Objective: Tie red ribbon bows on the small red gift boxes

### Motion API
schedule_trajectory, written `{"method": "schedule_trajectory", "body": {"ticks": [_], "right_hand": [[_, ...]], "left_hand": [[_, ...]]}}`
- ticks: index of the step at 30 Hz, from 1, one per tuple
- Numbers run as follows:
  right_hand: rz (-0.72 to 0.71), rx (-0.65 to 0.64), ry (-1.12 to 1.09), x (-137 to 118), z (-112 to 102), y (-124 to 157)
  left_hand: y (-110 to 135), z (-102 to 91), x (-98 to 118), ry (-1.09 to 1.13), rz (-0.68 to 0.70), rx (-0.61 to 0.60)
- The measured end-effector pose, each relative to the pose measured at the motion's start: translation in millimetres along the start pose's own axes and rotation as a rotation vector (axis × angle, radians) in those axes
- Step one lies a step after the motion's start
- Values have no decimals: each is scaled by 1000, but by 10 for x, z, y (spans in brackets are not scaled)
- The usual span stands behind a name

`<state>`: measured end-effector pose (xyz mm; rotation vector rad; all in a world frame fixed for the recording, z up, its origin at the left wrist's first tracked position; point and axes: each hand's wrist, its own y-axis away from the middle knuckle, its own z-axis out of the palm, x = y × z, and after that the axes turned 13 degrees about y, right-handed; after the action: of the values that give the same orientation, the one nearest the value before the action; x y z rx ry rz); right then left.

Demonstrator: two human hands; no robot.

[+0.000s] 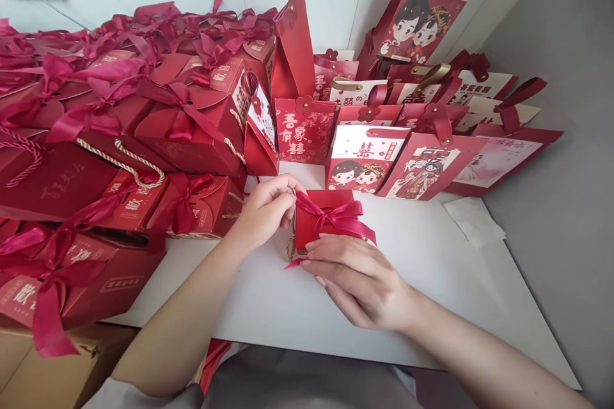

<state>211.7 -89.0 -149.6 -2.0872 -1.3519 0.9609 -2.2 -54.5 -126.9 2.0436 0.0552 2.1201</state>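
Note:
A small red gift box stands on the white table in front of me, with a dark pink satin ribbon tied in a bow across its top. My left hand is closed at the box's upper left corner, pinching a loop of the ribbon between thumb and fingers. Stretched out at the near side of the box, my right hand has its fingertips by the lower part of the bow. A ribbon tail pokes out beside those fingertips. Twisted cord hangs at the box's left side.
Many red boxes with ribbon bows are stacked on the left. Upright red and white gift bags stand behind the box. A white paper sheet lies by the grey wall. A cardboard carton is below left.

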Motion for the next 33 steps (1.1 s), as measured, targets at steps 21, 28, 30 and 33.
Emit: {"method": "schedule_trajectory", "body": {"ticks": [21,28,30,33], "right_hand": [[212,26,483,145,-28,5],[253,17,437,190,38,58],[258,6,431,191,33,56],[259,-2,412,196,24,48]], "left_hand": [[52,85,66,-30,-1,-119],[51,72,52,-156,66,68],[63,79,61,-248,80,69],[68,89,63,-331,62,-23]]}}
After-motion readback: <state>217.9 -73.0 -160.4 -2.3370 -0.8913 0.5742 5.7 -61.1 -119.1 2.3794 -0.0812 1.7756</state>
